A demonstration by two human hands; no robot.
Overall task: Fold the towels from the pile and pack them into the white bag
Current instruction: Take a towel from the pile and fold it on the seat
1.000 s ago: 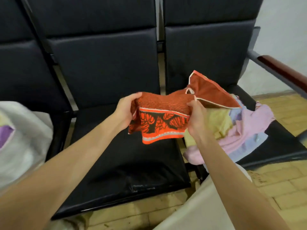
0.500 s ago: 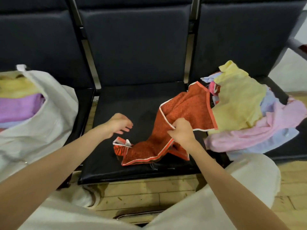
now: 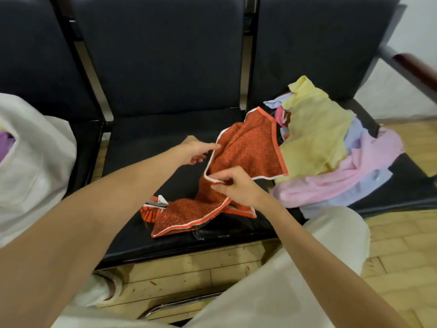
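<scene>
— On the middle black padded seat (image 3: 146,176), what lies there?

— An orange terry towel with a white-and-orange border (image 3: 246,147), crumpled. Its lower part rests on the cushion near the front edge, where a black-and-orange leaf-patterned band shows; its upper part leans up to the right against the pile of towels (image 3: 335,147).

— And the hands?

— The right hand (image 3: 236,185) pinches the towel's white-trimmed edge between thumb and fingertips, roughly at the towel's middle. The left hand (image 3: 196,150) reaches toward the same edge higher up, index finger extended and touching or nearly touching the trim; I cannot tell whether it has any grasp, though its fingers look relaxed rather than clenched.

— What is in the pile?

— A pale yellow towel (image 3: 316,124) on top, a pink one (image 3: 364,162) below it, and light blue cloth (image 3: 369,183) underneath, all heaped on the right-hand black seat, beside a wooden armrest (image 3: 416,72).

— Where is the bag?

— The white fabric bag (image 3: 35,162) stands on the left seat, well apart from the orange towel. A bit of purple cloth (image 3: 7,143) shows in its mouth.

— Anything else?

— The person's knees in pale trousers (image 3: 331,237), over a yellow brick-patterned floor (image 3: 402,245).
</scene>
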